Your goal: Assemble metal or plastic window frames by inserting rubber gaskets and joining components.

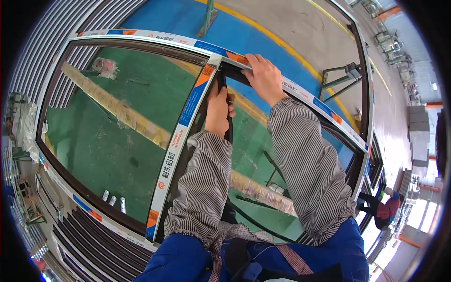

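A large window frame [166, 164] of dark profiles, faced with white, blue and orange protective film, lies in front of me. My left hand [218, 110] is closed round a black rubber strip [222, 81] beside the middle bar, just below its junction with the far rail. The strip's lower length [251, 221] curves down through the right opening. My right hand [264, 79] grips the far rail to the right of that junction, fingers bent over its edge. Its fingertips are partly hidden, and whether they also press the strip cannot be made out.
Wrapped support beams [124, 110] pass beneath the frame above the green floor. Stacked dark profiles [101, 237] lie at lower left, light profiles [56, 35] at upper left. A green stand [345, 80] stands beyond the far rail. Another person [383, 207] is at far right.
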`<action>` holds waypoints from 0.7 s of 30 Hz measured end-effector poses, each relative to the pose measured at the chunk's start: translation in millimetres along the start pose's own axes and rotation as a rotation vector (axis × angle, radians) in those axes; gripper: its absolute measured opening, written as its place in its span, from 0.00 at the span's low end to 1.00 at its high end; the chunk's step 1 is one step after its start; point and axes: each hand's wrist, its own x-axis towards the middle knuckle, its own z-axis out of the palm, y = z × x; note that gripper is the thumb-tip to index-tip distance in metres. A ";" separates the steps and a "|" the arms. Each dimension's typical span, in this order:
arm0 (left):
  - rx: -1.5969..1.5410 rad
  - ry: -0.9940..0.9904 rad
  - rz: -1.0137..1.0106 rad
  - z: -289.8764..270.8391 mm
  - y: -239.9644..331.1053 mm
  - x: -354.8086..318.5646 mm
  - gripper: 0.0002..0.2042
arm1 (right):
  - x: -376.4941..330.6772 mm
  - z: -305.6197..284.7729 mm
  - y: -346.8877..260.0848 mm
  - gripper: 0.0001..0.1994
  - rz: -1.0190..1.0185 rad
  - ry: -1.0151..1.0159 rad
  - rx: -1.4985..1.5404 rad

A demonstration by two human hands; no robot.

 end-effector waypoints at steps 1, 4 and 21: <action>-0.008 0.001 -0.002 -1.0 -0.6 3.2 0.22 | -0.8 1.7 1.2 0.20 -0.004 -0.006 -0.004; -0.052 -0.034 -0.009 -5.9 1.1 17.3 0.23 | 0.9 5.9 1.1 0.19 -0.081 0.117 -0.048; 0.078 -0.024 0.067 5.2 5.2 12.4 0.25 | 13.0 19.5 -14.2 0.19 0.015 0.155 0.057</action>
